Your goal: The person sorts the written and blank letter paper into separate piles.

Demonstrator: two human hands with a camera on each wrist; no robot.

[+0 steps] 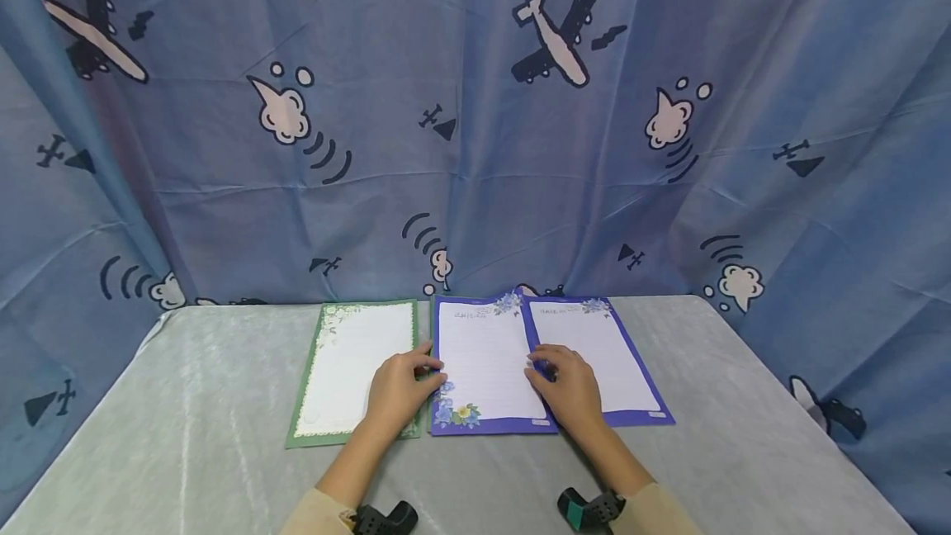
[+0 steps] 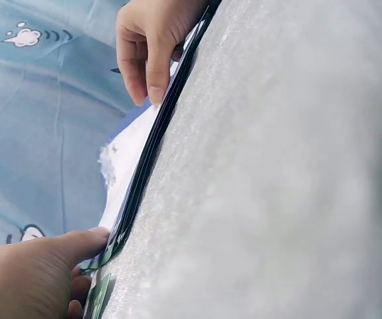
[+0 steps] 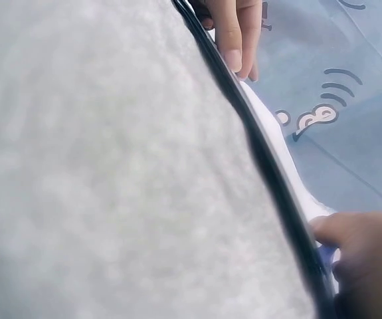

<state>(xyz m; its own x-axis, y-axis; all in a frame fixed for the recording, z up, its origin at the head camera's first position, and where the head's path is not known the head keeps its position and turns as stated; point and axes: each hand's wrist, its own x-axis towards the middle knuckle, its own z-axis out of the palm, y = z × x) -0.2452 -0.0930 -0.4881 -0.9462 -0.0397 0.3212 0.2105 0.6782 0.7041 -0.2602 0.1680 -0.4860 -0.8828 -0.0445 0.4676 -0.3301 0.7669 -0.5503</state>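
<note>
- In my head view, the purple-bordered paper [image 1: 483,357] lies between the left hand [image 1: 401,390] and right hand [image 1: 570,390], both half-curled.
- I can't tell whether either grips.
- Only my wrist views show the dark edge [image 2: 152,143].

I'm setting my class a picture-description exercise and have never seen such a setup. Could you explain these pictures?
There is no robot here: a person works with two bare hands. The wide picture comes from a camera worn on the head, looking forward and down; the two tilted close-ups come from cameras worn on each wrist.

On the pale grey surface lie a green-bordered sheet, a middle purple-bordered sheet and a right purple-bordered sheet. Behind hangs a blue curtain printed with aeroplanes.

The left hand is at the middle sheet's left edge, the right hand at its right edge. Whether either pinches the paper is hard to tell.
</note>
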